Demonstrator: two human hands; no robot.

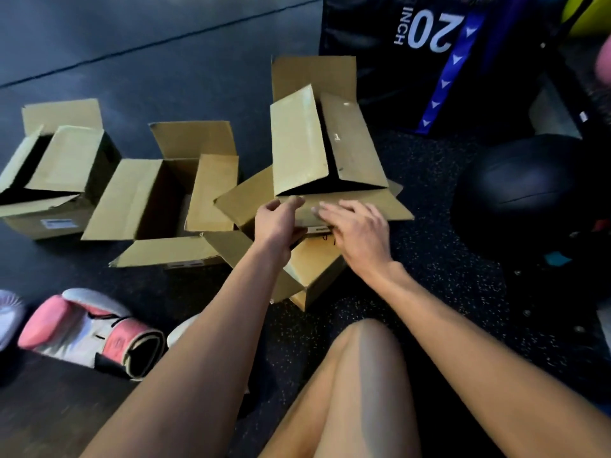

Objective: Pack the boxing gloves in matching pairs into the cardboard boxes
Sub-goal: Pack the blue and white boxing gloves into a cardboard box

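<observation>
Left hand [277, 223] and right hand [353, 228] rest loosely spread fingers [330, 208] on the right box's [310, 143] near flap, its inside dark; the middle box [158, 200] stands open.

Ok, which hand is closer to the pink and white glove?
Left. The left hand is at the cardboard box flap, right of the boxing glove; the right hand is farther right.

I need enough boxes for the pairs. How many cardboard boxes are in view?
4: left box, nearly closed; middle box, open; back box, flaps raised; front box, under the left hand and right hand. More may be out of view.
</observation>
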